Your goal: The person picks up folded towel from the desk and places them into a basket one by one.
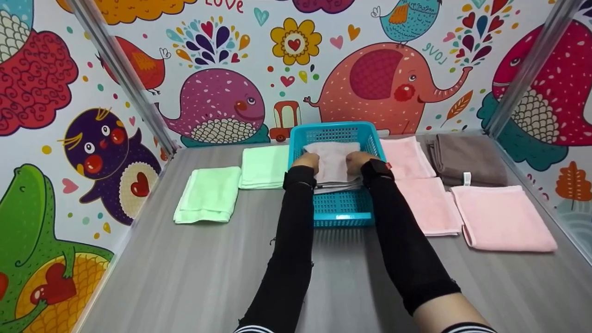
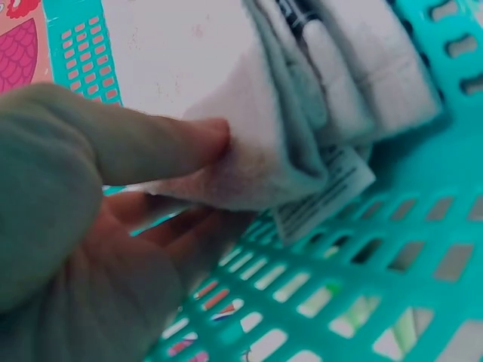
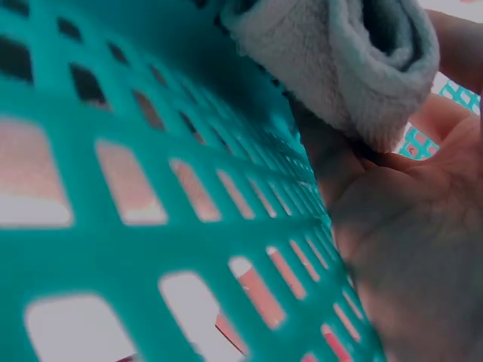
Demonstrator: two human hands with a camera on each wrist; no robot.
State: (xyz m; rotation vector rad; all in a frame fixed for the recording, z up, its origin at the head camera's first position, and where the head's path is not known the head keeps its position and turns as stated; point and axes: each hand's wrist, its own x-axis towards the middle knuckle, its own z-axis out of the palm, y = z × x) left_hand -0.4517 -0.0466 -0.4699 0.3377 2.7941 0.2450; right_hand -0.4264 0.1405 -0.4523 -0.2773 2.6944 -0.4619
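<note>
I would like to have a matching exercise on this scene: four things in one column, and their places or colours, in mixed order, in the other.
1. Basket
2. Pale greyish towel
3. Light green towels
4. Dark brown towel

A. left of the basket
B. right of the basket
C. held by the left hand and right hand
D. teal, with many holes

Pairs: 1-D, 2-C, 3-A, 4-B
</note>
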